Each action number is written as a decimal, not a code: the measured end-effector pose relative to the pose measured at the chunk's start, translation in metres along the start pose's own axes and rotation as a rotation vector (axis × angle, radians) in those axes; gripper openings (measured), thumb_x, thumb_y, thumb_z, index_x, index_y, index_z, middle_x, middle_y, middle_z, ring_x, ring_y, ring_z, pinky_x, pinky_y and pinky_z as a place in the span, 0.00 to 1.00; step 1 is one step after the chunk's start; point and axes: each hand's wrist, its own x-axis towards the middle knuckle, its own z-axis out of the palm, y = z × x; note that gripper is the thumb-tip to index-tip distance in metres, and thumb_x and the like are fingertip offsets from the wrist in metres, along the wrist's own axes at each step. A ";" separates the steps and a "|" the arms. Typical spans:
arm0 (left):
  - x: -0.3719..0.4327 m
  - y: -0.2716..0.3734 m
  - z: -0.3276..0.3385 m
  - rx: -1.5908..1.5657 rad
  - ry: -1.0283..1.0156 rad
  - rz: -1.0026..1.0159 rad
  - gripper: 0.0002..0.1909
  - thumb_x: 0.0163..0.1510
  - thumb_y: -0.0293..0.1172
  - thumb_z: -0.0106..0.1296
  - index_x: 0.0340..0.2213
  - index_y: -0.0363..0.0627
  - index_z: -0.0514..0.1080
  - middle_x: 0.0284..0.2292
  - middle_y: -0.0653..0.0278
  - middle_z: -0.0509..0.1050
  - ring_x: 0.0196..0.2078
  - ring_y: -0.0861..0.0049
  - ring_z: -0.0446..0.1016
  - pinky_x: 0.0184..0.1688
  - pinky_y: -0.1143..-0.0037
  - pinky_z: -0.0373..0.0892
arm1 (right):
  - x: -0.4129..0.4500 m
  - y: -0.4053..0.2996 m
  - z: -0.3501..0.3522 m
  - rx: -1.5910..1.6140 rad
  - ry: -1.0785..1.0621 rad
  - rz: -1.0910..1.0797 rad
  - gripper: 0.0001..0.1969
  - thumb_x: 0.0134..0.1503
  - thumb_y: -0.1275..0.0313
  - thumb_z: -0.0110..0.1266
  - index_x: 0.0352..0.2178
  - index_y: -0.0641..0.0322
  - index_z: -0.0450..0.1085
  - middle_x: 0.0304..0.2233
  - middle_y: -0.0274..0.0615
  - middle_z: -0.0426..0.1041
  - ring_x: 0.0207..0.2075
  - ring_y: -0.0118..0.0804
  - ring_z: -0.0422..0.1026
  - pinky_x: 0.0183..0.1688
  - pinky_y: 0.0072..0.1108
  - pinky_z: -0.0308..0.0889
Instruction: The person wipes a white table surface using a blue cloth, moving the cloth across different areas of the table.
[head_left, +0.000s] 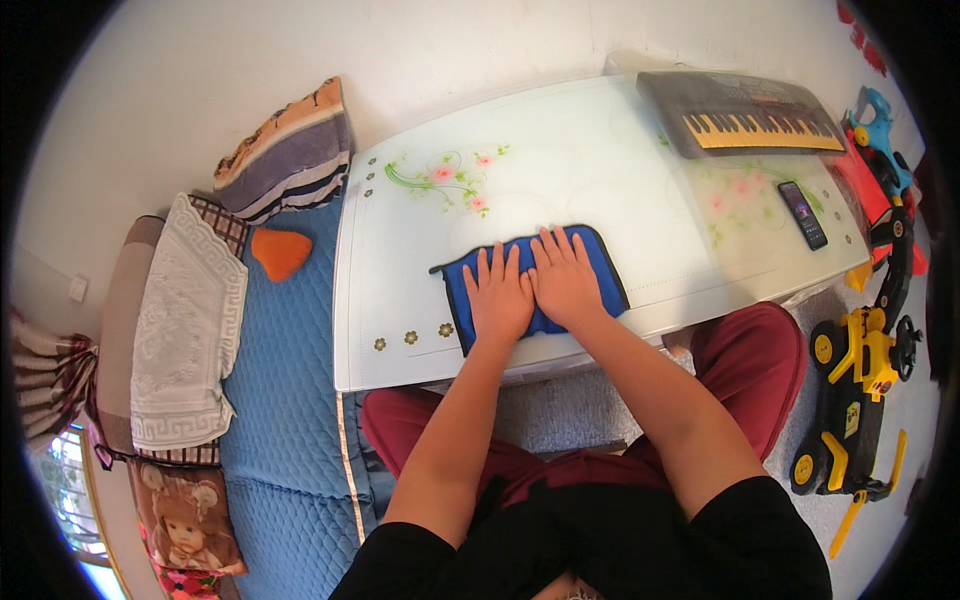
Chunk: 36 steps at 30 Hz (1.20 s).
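A blue cloth (544, 324) with black edging lies flat near the front edge of the white table (600, 180), a small loop at its far left corner. Both palms rest on it, side by side. My left hand (499, 296) covers the left half, fingers spread and pointing away from me. Against it, thumbs touching, my right hand (564, 277) lies on the right half with its fingers apart. Neither hand grips anything. Whatever part of the cloth is under the palms is hidden.
An electronic keyboard (750, 112) under a clear cover stands at the table's back right, with a smartphone (802, 215) in front. A blue quilted sofa seat (289, 360) with cushions runs along the left. On the floor at right stands a yellow and black ride-on toy (855, 390).
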 end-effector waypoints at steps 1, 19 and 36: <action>-0.007 0.000 -0.001 -0.011 0.004 0.007 0.28 0.66 0.45 0.40 0.64 0.49 0.65 0.67 0.56 0.60 0.70 0.55 0.54 0.71 0.48 0.45 | -0.007 -0.002 -0.002 -0.003 0.010 -0.005 0.27 0.66 0.60 0.44 0.60 0.66 0.66 0.67 0.50 0.61 0.71 0.50 0.53 0.72 0.43 0.42; -0.040 0.005 -0.009 -0.052 0.072 0.027 0.27 0.64 0.42 0.44 0.62 0.48 0.67 0.66 0.54 0.61 0.69 0.52 0.55 0.69 0.45 0.46 | -0.032 -0.011 -0.018 0.013 -0.067 -0.036 0.28 0.65 0.61 0.45 0.62 0.67 0.64 0.68 0.51 0.58 0.72 0.50 0.50 0.73 0.44 0.40; 0.070 -0.022 0.019 0.004 0.004 -0.072 0.26 0.68 0.42 0.39 0.63 0.51 0.64 0.66 0.58 0.62 0.70 0.57 0.55 0.70 0.48 0.46 | 0.076 0.008 0.037 -0.006 0.032 0.012 0.26 0.66 0.60 0.46 0.60 0.65 0.67 0.66 0.51 0.62 0.71 0.50 0.54 0.72 0.43 0.43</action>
